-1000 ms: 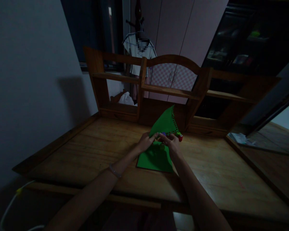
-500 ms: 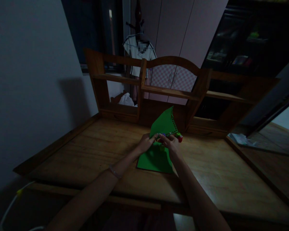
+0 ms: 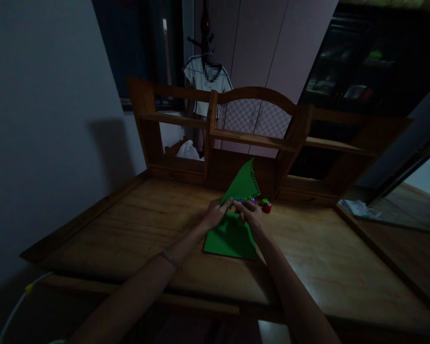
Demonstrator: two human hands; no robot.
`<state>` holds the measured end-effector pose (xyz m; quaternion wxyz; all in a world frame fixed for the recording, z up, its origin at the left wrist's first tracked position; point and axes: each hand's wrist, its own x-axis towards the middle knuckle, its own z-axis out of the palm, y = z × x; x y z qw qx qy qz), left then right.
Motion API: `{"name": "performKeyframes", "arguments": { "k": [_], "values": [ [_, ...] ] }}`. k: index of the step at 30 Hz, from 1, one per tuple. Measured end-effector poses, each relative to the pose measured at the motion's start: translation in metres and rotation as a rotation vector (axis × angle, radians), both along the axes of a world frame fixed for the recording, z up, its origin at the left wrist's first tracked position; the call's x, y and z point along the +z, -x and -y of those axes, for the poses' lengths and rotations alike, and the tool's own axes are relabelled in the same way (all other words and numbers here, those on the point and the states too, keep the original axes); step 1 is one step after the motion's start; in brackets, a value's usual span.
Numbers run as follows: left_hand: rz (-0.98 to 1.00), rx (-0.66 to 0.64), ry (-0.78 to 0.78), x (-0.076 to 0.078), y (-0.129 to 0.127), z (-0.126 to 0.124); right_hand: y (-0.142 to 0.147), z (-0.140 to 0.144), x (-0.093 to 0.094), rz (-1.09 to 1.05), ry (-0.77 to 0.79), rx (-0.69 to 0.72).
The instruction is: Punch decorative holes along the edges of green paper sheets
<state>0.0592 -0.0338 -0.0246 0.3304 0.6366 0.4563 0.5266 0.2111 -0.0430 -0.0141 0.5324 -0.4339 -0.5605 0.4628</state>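
Note:
My left hand point(image 3: 216, 213) is closed, thumb on top, on the lower left part of a green sheet point(image 3: 241, 182) that stands raised and curved, a row of small holes along its right edge. Close beside it, my right hand point(image 3: 251, 217) has its fingers bent together at the sheet's lower edge. What those fingers grip is hidden. Just above the right fingers show small purple pieces point(image 3: 252, 200), one with a white eye-like dot. Below both hands a flat green piece point(image 3: 230, 242) with a dark front edge lies on the wooden desk point(image 3: 157, 210).
Right of my right hand sit a small red piece point(image 3: 267, 208) with a white eye-like dot and a small green piece point(image 3: 263, 202). A wooden shelf rack point(image 3: 251, 137) rises along the desk's back. A crumpled plastic bag point(image 3: 356, 207) lies near the right edge.
The raised green sheet has tilted slightly left and looks narrower. My right hand has shifted a little down and left, showing more of the purple, red and green pieces.

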Motion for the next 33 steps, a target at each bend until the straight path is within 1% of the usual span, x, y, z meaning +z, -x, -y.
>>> {"name": "performKeyframes", "arguments": {
  "k": [3, 8, 11, 15, 17, 19, 22, 24, 28, 33],
  "values": [
    [0.011, 0.03, 0.005, 0.001, 0.0, 0.001, 0.0, 0.001, 0.002, 0.012, 0.009, 0.018],
    [0.008, 0.046, -0.005, 0.002, 0.001, 0.0, 0.002, 0.0, 0.0, 0.036, -0.002, 0.104],
    [0.028, 0.045, -0.002, 0.002, 0.001, 0.0, 0.002, -0.001, -0.002, 0.037, -0.03, 0.109],
    [0.055, 0.058, 0.019, -0.002, 0.001, -0.003, 0.001, -0.002, -0.004, 0.01, -0.019, 0.122],
    [0.122, 0.067, 0.052, -0.005, 0.001, -0.006, 0.001, -0.003, -0.005, -0.041, 0.012, 0.123],
    [0.238, 0.076, 0.1, -0.008, 0.002, -0.012, 0.001, -0.006, -0.005, -0.124, 0.072, 0.109],
    [0.414, 0.094, 0.161, -0.012, 0.004, -0.02, -0.001, -0.012, -0.004, -0.307, 0.206, 0.114],
    [0.493, 0.102, 0.191, -0.012, 0.005, -0.023, -0.004, -0.014, -0.002, -0.424, 0.247, 0.147],
    [0.577, 0.09, 0.2, -0.01, 0.004, -0.023, -0.012, -0.016, -0.002, -0.528, 0.27, 0.189],
    [0.59, 0.091, 0.201, -0.012, 0.003, -0.023, -0.016, -0.018, -0.005, -0.583, 0.309, 0.218]
  ]
}}
